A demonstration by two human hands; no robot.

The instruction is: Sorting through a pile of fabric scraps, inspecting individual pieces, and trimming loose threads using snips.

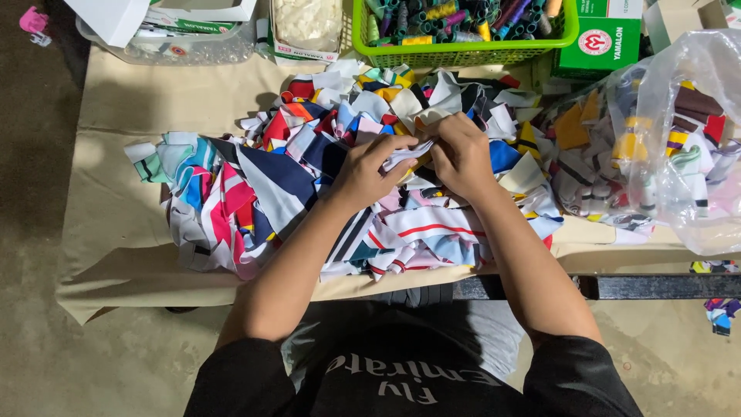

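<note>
My left hand and right hand: fingers clamped together on white fabric scrap | scrap held above heap of mixed cloth scraps | worktop | green thread basket behind.

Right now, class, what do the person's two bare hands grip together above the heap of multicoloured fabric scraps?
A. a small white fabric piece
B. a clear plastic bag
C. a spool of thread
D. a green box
A: both the left hand and right hand pinch a small white fabric piece between them, above the heap of multicoloured fabric scraps.
</note>
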